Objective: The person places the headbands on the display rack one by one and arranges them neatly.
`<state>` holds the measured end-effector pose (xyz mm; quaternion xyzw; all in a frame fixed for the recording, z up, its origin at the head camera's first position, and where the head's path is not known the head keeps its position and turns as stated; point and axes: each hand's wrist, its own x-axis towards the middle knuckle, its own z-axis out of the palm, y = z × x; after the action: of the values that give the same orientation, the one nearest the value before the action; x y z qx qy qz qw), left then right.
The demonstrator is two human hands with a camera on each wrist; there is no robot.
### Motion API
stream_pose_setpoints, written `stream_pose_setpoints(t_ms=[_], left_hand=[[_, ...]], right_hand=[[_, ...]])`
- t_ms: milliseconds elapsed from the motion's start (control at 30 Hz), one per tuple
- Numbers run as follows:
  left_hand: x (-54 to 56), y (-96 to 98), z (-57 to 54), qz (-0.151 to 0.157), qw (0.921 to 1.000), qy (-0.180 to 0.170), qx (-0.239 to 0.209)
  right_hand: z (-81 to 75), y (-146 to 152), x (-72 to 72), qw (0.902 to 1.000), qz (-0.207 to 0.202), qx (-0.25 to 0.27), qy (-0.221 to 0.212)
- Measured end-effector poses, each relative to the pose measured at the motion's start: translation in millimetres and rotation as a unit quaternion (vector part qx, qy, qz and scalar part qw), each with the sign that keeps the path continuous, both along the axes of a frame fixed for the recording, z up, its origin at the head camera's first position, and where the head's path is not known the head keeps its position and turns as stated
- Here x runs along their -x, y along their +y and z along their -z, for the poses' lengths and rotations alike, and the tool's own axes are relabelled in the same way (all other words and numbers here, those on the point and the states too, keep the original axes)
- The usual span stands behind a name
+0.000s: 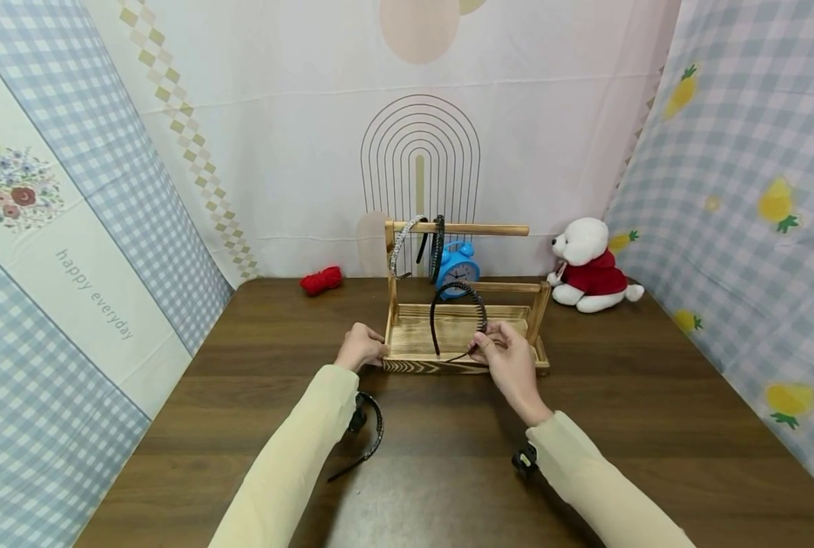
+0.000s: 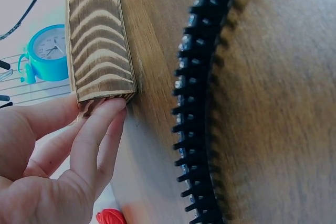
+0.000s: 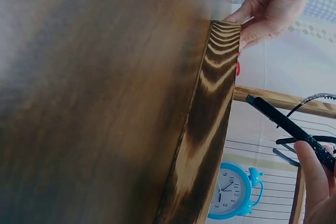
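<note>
A wooden rack (image 1: 421, 367) with a tray base and two horizontal bars stands on the table. My left hand (image 1: 364, 348) grips the tray's front left corner, thumb on one side and fingers on the other in the left wrist view. In my right hand (image 1: 508, 364) is a black toothed headband (image 1: 480, 301), pinched near one end. Its arch overlaps the free end of the lower bar (image 1: 510, 287) in the head view. On the upper bar (image 1: 492, 228) hang a silvery headband (image 1: 399, 245) and black headbands (image 1: 437, 255).
Another black toothed headband (image 1: 381, 426) lies on the table beside my left forearm. Behind the rack stands a blue alarm clock (image 1: 459, 268). A red yarn bundle (image 1: 321, 281) is at the back left, a white plush bear (image 1: 588, 266) in red at the back right.
</note>
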<state>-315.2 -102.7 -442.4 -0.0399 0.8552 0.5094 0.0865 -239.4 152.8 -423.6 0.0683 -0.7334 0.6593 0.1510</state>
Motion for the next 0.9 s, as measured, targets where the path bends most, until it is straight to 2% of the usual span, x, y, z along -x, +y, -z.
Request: stream_pose_setpoints(t_ms=[300, 533, 900], left_hand=[[0.3, -0.1, 0.0, -0.004, 1.0, 0.0, -0.001], [-1.1, -1.0, -1.6, 0.003, 1.0, 0.004, -0.004], [-0.2, -1.2, -0.9, 0.003, 1.0, 0.002, -0.009]], right_hand=[[-1.1, -3.3, 7.8, 0.9957, 0.048, -0.074, 0.031], [-1.0, -5.1, 12.7, 0.9963, 0.039, -0.066, 0.039], [2.7, -4.6, 17.8, 0.9946, 0.055, -0.079, 0.038]])
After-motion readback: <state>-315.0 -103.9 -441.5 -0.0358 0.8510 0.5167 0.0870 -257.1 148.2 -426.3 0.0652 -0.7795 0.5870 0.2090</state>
